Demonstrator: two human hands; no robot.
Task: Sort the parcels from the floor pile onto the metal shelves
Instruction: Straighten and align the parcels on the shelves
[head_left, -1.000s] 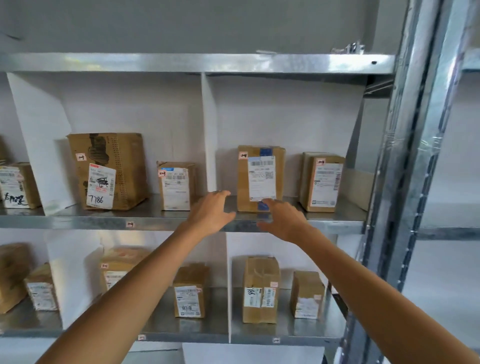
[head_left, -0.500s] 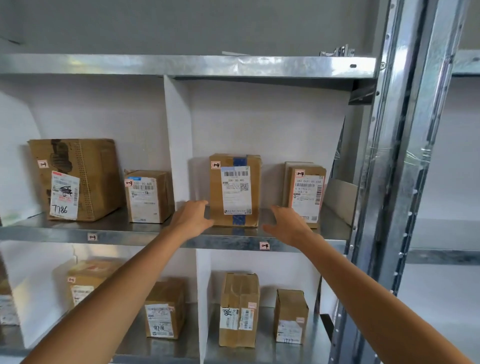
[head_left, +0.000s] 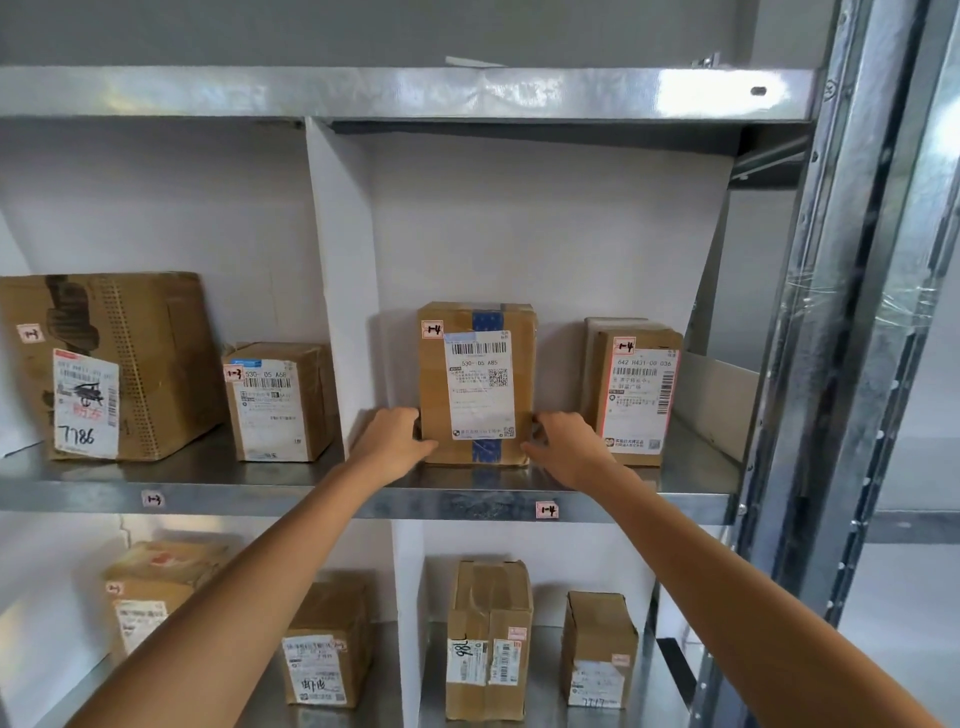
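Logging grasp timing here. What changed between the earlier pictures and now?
Both hands closed in on the blue-taped parcel: the left hand now grips its lower left side, the right hand its lower right side. Half a second ago both were open beside it. The parcel stands upright on the metal shelf as before; the parcel beside it has not moved.
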